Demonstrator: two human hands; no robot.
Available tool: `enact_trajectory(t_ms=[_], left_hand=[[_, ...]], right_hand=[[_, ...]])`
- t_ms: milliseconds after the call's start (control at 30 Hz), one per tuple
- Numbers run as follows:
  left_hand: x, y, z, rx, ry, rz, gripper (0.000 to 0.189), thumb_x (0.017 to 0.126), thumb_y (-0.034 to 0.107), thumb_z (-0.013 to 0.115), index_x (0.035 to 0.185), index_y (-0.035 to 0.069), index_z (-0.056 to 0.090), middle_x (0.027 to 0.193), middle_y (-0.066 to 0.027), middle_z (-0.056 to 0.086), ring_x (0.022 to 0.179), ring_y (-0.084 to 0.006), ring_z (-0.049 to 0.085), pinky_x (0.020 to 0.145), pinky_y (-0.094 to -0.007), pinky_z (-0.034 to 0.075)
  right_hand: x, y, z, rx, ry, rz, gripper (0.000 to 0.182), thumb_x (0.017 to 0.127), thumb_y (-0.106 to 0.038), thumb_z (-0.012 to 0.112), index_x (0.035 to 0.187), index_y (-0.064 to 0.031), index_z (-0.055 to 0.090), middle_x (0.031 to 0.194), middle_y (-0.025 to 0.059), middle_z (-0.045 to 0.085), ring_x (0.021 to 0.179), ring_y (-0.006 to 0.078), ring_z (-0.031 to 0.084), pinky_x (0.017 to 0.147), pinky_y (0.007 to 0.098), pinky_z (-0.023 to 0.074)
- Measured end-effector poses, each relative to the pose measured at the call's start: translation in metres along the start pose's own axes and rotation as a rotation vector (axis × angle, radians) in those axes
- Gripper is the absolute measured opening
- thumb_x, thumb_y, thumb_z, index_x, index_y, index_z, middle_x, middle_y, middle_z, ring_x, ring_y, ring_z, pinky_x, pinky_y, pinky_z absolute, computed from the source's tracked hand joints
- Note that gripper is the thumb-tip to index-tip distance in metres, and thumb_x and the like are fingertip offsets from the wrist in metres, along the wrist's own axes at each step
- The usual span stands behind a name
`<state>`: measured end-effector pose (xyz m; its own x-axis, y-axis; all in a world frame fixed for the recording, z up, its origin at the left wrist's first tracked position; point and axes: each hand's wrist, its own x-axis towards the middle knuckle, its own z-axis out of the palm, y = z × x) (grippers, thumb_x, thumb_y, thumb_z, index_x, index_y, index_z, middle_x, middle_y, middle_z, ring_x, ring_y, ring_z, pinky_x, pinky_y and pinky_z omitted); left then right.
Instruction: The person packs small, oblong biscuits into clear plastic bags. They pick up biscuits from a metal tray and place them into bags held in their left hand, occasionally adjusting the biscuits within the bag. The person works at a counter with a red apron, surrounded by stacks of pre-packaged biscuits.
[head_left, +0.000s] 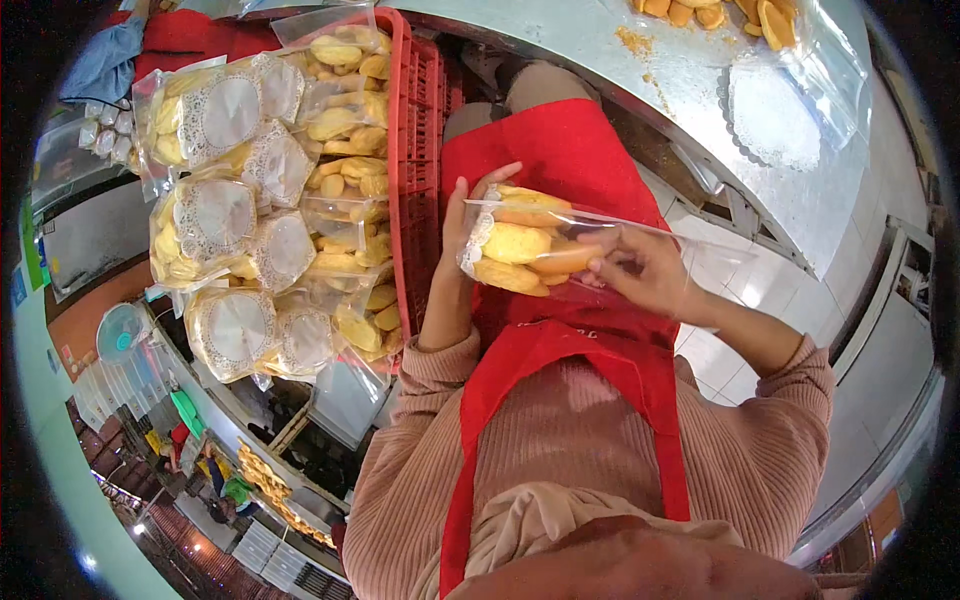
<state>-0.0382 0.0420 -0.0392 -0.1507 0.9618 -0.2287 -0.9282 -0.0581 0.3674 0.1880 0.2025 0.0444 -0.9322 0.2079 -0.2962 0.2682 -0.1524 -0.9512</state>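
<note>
A clear plastic bag lies sideways above my lap, holding several yellow-brown baked pieces against a white lace paper doily. My left hand supports the doily end, its palm partly hidden behind the bag. At the bag's other end, my right hand reaches in among the plastic. Its fingertips grip a smooth orange-brown baked piece beside the others. Loose plastic extends past my right wrist.
Left of me, a red plastic crate is heaped with filled bags bearing lace doilies. A metal table holds loose baked pieces, crumbs and a doily. Other people are in the lower-left background.
</note>
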Motion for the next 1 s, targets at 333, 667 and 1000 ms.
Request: enact_trajectory(t_ms=[333, 667, 1000], left_hand=[[0.009, -0.029, 0.012, 0.156, 0.138, -0.112, 0.067, 0.1, 0.048, 0.039, 0.146, -0.001, 0.034, 0.124, -0.0185, 0.057, 0.108, -0.0279, 0.061, 0.093, -0.0405, 0.051], [0.008, -0.033, 0.027, 0.115, 0.215, -0.146, 0.066, 0.102, 0.051, 0.034, 0.144, 0.001, 0.038, 0.121, -0.0155, 0.057, 0.106, -0.025, 0.061, 0.093, -0.0393, 0.051], [0.007, -0.036, 0.033, 0.341, 0.237, -0.142, 0.07, 0.102, 0.053, 0.028, 0.143, -0.002, 0.039, 0.125, -0.0142, 0.056, 0.114, -0.0229, 0.055, 0.1, -0.0352, 0.044]], right_hand=[[-0.03, 0.017, 0.026, -0.157, 0.018, -0.058, 0.028, 0.091, -0.014, 0.067, 0.118, -0.0052, 0.063, 0.112, 0.0102, 0.068, 0.099, 0.0196, 0.067, 0.086, 0.0317, 0.0534], [-0.022, 0.017, 0.031, -0.235, 0.027, -0.074, 0.02, 0.089, -0.012, 0.07, 0.107, -0.0051, 0.066, 0.095, 0.0097, 0.068, 0.083, 0.0217, 0.068, 0.073, 0.0328, 0.0528], [-0.02, 0.018, 0.031, -0.358, 0.046, -0.167, 0.018, 0.087, -0.019, 0.071, 0.097, -0.0038, 0.07, 0.092, 0.0107, 0.067, 0.081, 0.0247, 0.064, 0.074, 0.0326, 0.0494]])
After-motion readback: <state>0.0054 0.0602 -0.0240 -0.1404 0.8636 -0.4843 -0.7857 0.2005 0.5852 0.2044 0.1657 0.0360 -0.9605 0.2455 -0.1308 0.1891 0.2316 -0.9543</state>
